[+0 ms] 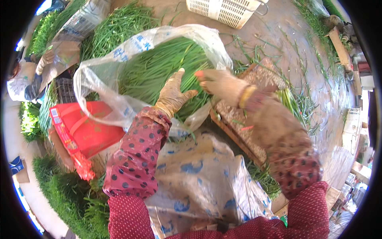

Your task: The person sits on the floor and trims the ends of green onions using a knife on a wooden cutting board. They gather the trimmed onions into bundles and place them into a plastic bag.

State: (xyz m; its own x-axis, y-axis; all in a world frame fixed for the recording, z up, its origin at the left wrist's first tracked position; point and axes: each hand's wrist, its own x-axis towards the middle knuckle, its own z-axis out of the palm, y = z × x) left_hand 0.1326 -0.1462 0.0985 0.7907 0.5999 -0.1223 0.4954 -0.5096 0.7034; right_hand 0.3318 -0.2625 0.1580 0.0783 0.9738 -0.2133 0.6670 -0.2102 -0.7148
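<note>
Long, thin green stalks (167,65), which look like chives, lie inside a clear plastic bag (98,71) with blue print, its mouth spread wide. Over their near side is my left hand (173,94), in a stained glove, thumb and fingers apart and nothing held. My right hand (222,86), gloved and blurred, is at the bag's right edge with its fingers partly curled. A reddish spot shows at its fingertips; whether it grips anything is unclear. A yellow band (247,95) circles the right wrist. Under my right forearm is a debris-covered wooden board (235,119).
A red bag (95,128) lies left, with loose greens (125,27) heaped behind. A white plastic crate (220,12) stands at the top. Scattered stalks cover the wet floor (286,59). Another person's gloved hand (44,61) is at far left. A printed plastic sheet (197,179) covers my lap.
</note>
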